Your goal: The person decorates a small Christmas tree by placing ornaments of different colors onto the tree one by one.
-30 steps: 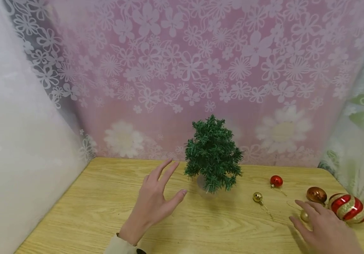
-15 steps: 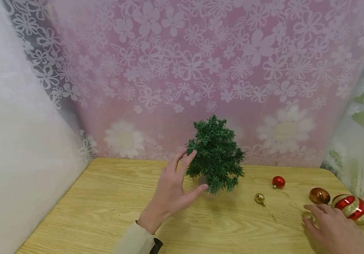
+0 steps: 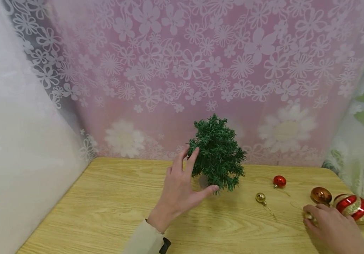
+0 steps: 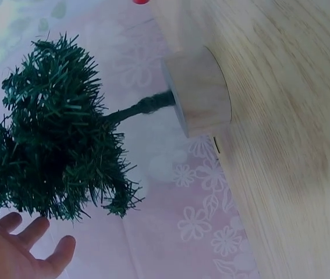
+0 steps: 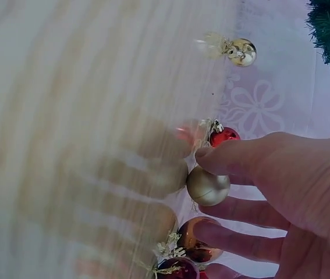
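Note:
A small green artificial Christmas tree [image 3: 217,151] stands on the wooden table, on a pale round base [image 4: 198,90]. Beside its left side is my left hand [image 3: 177,190], fingers spread and thumb reaching across in front of the lower branches. At the right, my right hand [image 3: 335,225] pinches a matte gold bauble [image 5: 208,186] between thumb and fingers, low over the tabletop. Its thin hanging string shows in the head view, and the hand hides part of the ball there. A bronze bauble [image 3: 321,195] lies just behind that hand.
A large red-and-gold striped bauble [image 3: 355,209] lies by the table's right edge. Between tree and right hand are a shiny gold bauble [image 3: 260,197] and a red bauble [image 3: 279,181]. A pink floral curtain [image 3: 169,88] hangs behind the table [image 3: 105,211].
My left hand has moved right, up to the tree's branches. My right hand has shifted slightly right and its fingers have closed on the matte gold bauble.

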Tool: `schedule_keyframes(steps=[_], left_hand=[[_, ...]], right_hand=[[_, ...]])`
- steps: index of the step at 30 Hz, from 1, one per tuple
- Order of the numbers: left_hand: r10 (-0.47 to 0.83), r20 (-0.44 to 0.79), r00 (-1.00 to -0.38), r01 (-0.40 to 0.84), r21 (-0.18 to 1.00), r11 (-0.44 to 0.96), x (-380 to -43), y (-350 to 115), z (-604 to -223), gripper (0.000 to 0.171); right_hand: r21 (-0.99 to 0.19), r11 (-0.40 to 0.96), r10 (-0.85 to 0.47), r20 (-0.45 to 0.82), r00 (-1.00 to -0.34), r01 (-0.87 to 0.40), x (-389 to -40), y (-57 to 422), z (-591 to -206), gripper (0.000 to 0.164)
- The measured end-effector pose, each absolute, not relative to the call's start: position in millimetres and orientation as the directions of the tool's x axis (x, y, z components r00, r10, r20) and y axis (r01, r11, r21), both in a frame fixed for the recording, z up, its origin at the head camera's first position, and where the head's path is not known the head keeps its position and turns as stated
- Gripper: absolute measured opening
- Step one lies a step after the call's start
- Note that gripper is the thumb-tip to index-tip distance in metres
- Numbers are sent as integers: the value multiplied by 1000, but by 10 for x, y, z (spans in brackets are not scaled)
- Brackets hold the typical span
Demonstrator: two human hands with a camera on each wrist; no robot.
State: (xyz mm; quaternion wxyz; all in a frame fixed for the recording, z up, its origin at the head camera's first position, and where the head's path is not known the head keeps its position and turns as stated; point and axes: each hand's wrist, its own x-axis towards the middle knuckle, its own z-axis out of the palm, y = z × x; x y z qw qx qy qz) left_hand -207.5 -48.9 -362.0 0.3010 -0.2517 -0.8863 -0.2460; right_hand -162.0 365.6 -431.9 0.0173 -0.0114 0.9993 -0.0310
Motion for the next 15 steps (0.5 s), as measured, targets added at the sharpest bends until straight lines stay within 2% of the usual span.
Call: schedule_keyframes(steps=[9, 15], left_hand=[[271, 691, -671, 562, 234, 794, -2081, -403, -3651, 108], [264, 701, -663, 561, 232, 795, -2082, -393, -3651, 104]], right_hand=[[-98, 993, -68, -25, -997, -65, -1646, 3646, -4325, 14], [-133, 985, -100, 76, -992, -110, -1639, 3597, -4285, 20]])
